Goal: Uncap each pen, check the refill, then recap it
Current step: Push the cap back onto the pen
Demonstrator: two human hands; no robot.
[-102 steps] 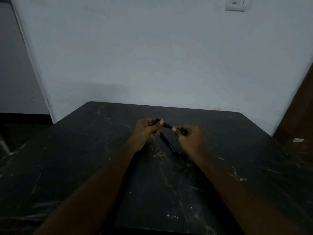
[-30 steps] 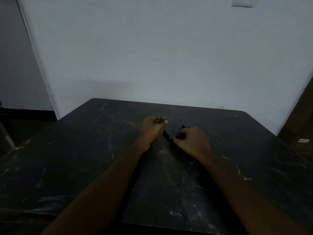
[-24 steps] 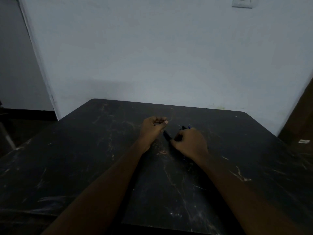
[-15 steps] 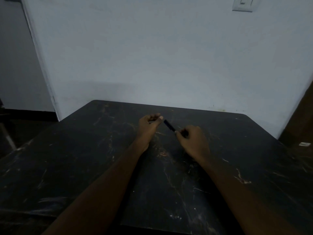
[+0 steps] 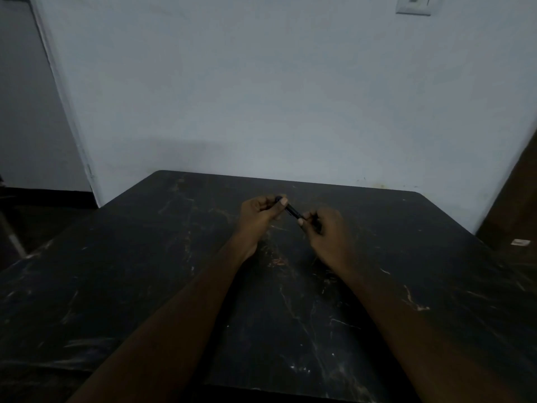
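Note:
A dark pen (image 5: 292, 211) hangs a little above the black marble table (image 5: 145, 271), slanting down to the right between both hands. My left hand (image 5: 260, 213) pinches its upper left end between thumb and fingers. My right hand (image 5: 325, 234) grips the lower right end with curled fingers. Only the short middle stretch of the pen shows; both ends are hidden in my hands. The dim light does not let me tell whether the cap is on.
The table reaches back to a pale wall (image 5: 290, 97) with a light switch (image 5: 414, 4) at the top right. A dark doorway (image 5: 26, 112) opens at the left. Brown furniture (image 5: 514, 205) stands at the right edge.
One second ago my right hand was down at the table on a pen and my left hand held nothing. The right hand lifted the pen, and now both hands hold it in the air.

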